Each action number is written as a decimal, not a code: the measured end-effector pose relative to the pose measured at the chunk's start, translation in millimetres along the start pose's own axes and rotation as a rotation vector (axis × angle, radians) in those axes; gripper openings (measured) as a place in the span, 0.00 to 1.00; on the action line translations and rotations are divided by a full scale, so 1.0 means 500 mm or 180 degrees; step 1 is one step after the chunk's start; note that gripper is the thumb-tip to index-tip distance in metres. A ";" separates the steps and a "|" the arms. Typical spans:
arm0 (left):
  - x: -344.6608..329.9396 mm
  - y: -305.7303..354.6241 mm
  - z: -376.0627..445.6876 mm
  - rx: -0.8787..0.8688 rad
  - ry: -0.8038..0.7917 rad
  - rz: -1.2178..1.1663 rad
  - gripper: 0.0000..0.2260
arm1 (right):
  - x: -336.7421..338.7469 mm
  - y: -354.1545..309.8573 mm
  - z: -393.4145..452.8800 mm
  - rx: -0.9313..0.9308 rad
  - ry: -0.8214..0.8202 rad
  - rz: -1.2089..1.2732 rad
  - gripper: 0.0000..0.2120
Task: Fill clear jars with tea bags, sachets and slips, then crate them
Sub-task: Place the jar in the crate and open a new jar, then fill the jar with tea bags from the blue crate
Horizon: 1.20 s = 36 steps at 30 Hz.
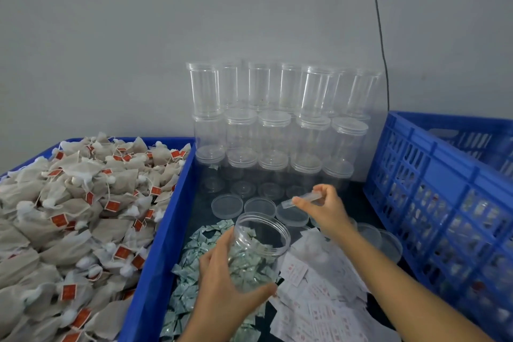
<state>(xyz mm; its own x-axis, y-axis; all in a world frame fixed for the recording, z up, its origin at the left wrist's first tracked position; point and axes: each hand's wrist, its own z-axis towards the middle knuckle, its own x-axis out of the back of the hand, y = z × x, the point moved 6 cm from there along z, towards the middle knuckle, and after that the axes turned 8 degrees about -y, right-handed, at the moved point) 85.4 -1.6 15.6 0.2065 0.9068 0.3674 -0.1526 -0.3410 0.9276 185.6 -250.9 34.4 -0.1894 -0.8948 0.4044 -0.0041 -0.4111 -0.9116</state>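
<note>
My left hand (222,275) grips an open clear jar (259,239), tilted with its mouth up and away from me; the jar looks empty. My right hand (324,211) holds a clear lid (302,199) on edge above the loose lids (227,205). Under the jar lie green-white sachets (188,280), and white paper slips (319,300) with red print lie to their right. A heap of tea bags (77,216) with red tags fills the blue bin (155,258) on the left.
Stacked empty clear jars (277,125), lidded in the lower rows, stand against the grey wall. A blue lattice crate (444,203) holding filled jars stands at the right. A black cable (380,30) hangs down the wall.
</note>
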 end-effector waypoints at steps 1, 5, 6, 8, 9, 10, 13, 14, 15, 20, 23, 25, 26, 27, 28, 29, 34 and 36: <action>0.001 0.002 0.001 -0.0030 0.0028 -0.0067 0.51 | -0.014 0.013 0.013 -0.0059 0.0068 -0.0013 0.30; 0.007 0.003 0.006 -0.0097 0.0070 -0.0247 0.51 | -0.070 0.055 0.052 -0.0179 0.0050 -0.0357 0.39; 0.007 0.000 0.007 -0.0096 0.0059 -0.0258 0.51 | -0.080 0.061 0.057 -0.0197 0.0038 -0.0476 0.40; 0.008 -0.012 0.010 -0.0076 0.0066 -0.0225 0.49 | -0.096 0.072 0.065 -0.0260 0.0000 -0.0659 0.42; 0.010 -0.018 0.011 -0.0073 0.0093 -0.0180 0.48 | -0.103 0.076 0.067 -0.0319 -0.0029 -0.0778 0.44; 0.012 -0.023 0.011 -0.0078 0.0125 -0.0134 0.47 | -0.107 0.078 0.069 -0.0388 -0.0053 -0.0928 0.45; 0.018 -0.023 0.009 -0.0133 0.0164 -0.0091 0.46 | -0.113 0.073 0.072 -0.0556 -0.0126 -0.1326 0.48; 0.018 -0.018 0.007 -0.0153 0.0150 -0.0125 0.45 | -0.114 0.065 0.071 -0.0602 -0.0183 -0.1458 0.48; 0.018 -0.013 0.005 -0.0175 0.0138 -0.0164 0.43 | -0.115 0.055 0.068 -0.0651 -0.0248 -0.1615 0.48; 0.038 0.027 -0.009 -0.0207 0.0257 -0.0149 0.40 | -0.117 -0.052 0.005 -0.0211 -0.0651 -0.1297 0.41; 0.062 0.059 -0.019 -0.0152 0.0339 -0.0045 0.39 | -0.133 -0.134 -0.107 0.0066 -0.1471 0.0690 0.47; 0.078 0.086 -0.028 -0.0229 0.0476 0.0216 0.37 | -0.143 -0.169 -0.174 0.0314 -0.1940 0.1099 0.57; 0.083 0.102 -0.033 -0.0280 0.0499 0.0399 0.36 | -0.154 -0.181 -0.197 0.0461 -0.2143 0.0994 0.59; 0.085 0.114 -0.039 -0.0313 0.0484 0.0603 0.36 | -0.167 -0.188 -0.215 0.0587 -0.2267 0.0924 0.59; 0.088 0.122 -0.044 -0.0337 0.0455 0.0810 0.36 | -0.180 -0.188 -0.224 0.0634 -0.2327 0.0930 0.59; 0.092 0.128 -0.048 -0.0339 0.0397 0.0989 0.38 | -0.190 -0.186 -0.229 0.0614 -0.2316 0.1051 0.59; 0.172 0.108 -0.058 0.0116 -0.0439 0.1773 0.47 | -0.248 -0.157 -0.228 0.0542 -0.2141 0.1169 0.52; 0.247 0.105 -0.052 0.0197 -0.0159 0.1837 0.41 | -0.274 -0.139 -0.230 0.0464 -0.2166 0.1078 0.52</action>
<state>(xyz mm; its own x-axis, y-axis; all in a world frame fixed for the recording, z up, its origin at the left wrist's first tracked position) 77.8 98.9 108.1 0.1523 0.5577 0.8160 -0.1977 -0.7917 0.5780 98.8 -79.6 33.6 0.4881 -0.8665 0.1048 0.0848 -0.0724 -0.9938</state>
